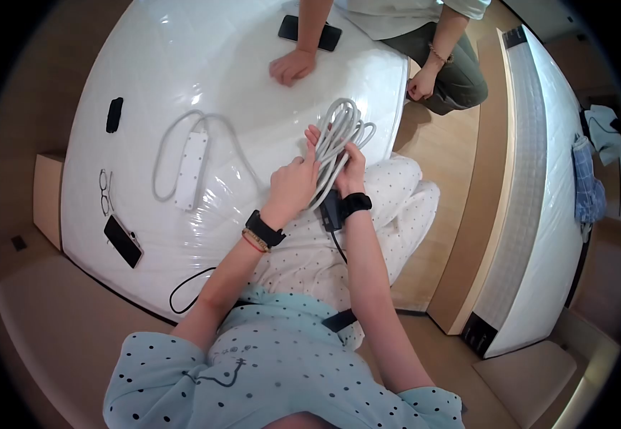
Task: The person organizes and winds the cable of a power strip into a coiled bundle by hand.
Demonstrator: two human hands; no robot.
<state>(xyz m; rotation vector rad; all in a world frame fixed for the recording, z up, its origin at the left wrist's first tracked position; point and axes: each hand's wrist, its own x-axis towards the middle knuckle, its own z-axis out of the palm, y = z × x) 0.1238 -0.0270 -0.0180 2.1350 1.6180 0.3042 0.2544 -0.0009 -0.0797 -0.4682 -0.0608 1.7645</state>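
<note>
The looped grey cable [339, 134] is held up near the edge of the plastic-wrapped mattress [174, 75]; the right hand [352, 167] grasps its loops; the left hand [293, 184] touches them, whether gripping I cannot tell; the step seems to be coiling; the next move calls for evening the loops.

Grey cable [333, 140], white power strip [192, 170], pale-blue black-dotted shirt [282, 372]

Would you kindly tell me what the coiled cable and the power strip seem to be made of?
Coiled cable: probably rubber or plastic sheathing, satin light grey, bending in smooth loops. Power strip: likely hard plastic, smooth white, with crisp straight edges.
</note>
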